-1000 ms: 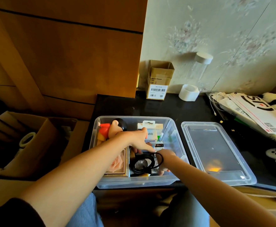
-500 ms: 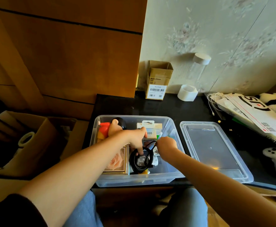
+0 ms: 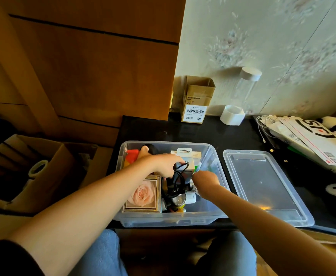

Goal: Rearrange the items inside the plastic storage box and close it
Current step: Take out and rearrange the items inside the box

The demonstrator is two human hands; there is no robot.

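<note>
The open box [image 3: 213, 214] sits on the table [image 3: 183, 132], its lid [image 3: 262, 188] just beside it on the right. Both hands reach inside: the left hand [image 3: 166, 166] curls its fingers on a black cable [image 3: 176, 182]; the right hand [image 3: 206, 179] is curled, grip unclear.

Warm, dim indoor light, brightest on the wallpaper [image 3: 272, 36] at 1 o'clock, soft shadow behind the clear bottle [image 3: 246, 84], orange glint on the lid [image 3: 262, 188] at 4 o'clock, edges bowed by wide-angle distortion, mild blur throughout, dark lower corners.
</note>
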